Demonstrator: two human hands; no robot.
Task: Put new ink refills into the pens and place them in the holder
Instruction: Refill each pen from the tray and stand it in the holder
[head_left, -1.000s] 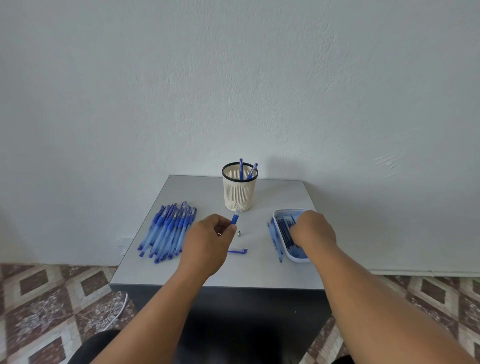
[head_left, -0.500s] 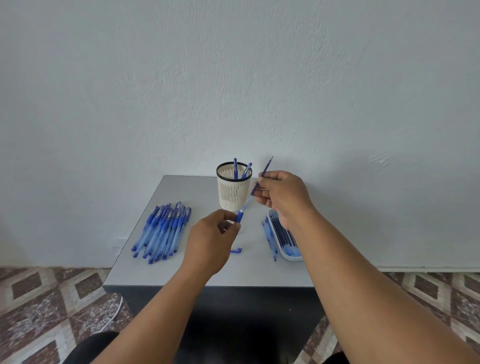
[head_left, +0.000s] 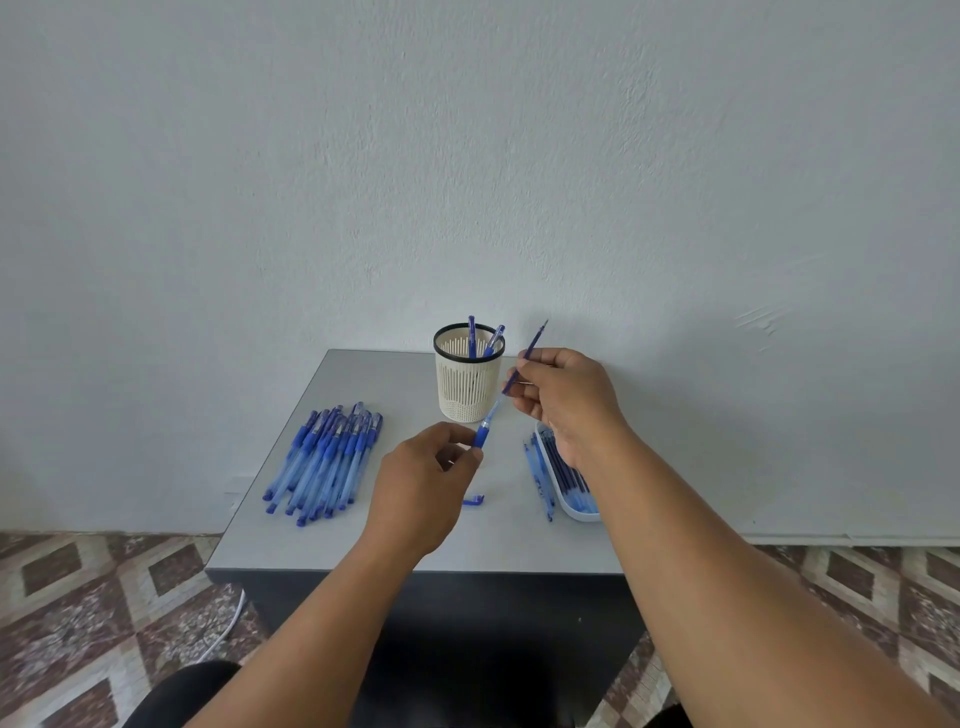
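Presently, mid-frame: left hand (head_left: 415, 486) pinches a pen barrel (head_left: 483, 434) by its blue rubber sleeve, open end tilted up and right. Right hand (head_left: 563, 397) pinches an ink refill (head_left: 535, 340) between thumb and fingertips, writing tip up, lower end running down to the barrel mouth. Whether the refill has entered the barrel cannot be told; the junction is too small.

Holder (head_left: 467, 387), a slatted cream cup with black rim, stands just behind the hands at centre, two pens inside. Pile of unfilled pens (head_left: 327, 460) lies left of centre on the worktop (head_left: 363, 540). Refill tray (head_left: 571, 512) sits right of centre, partly under the right forearm. A small blue cap (head_left: 474, 500) lies loose near the left hand.

Risks, as judged:
- Refill is thin; slight misalignment at the mouth could bend it or make it miss.
- Right grip sits high on the refill, so the lower end may wobble.
- Right forearm hangs over the tray; dropping it could knock refills out.
- Cap could get nudged off the worktop.
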